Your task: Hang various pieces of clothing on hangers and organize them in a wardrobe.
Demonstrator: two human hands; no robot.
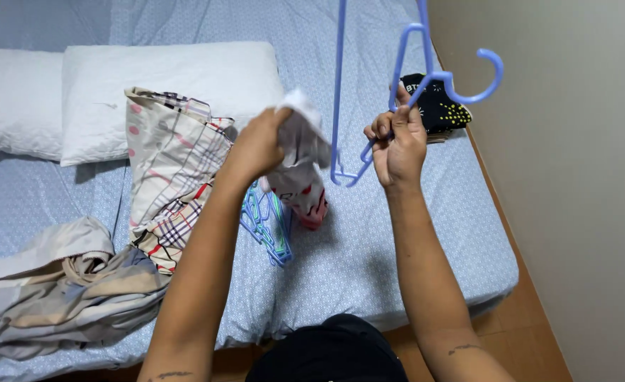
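While the person stood at the foot of the bed (411, 233), both arms were raised over the blue sheet. The left hand (259, 145) was clenched around a small white garment (300, 159) with red and pink print, bunched at its top and hanging free below the fist. The right hand (397, 145) gripped a blue hanger (369, 92) near its neck, fingers wrapped round the plastic, with the hook pointing right toward the wall (574, 177) and the frame running up out of view. Garment and hanger were just beside each other but, as far as could be judged, not yet joined.

In my judgement the work in hand was fitting the garment to the hanger. To do it well, the garment would need shaking out so its opening could be found, since the bunched grip hid its shape; the hanger should be held level and steady at the neck, and one shoulder fed in before the other.

More hangers (266, 223) lay on the sheet below the left hand. A plaid cloth (174, 177) lay left of them, a beige heap (65, 283) nearer the bed's edge, two pillows (114, 92) at the head, and a dark folded item (436, 106) behind the right hand.
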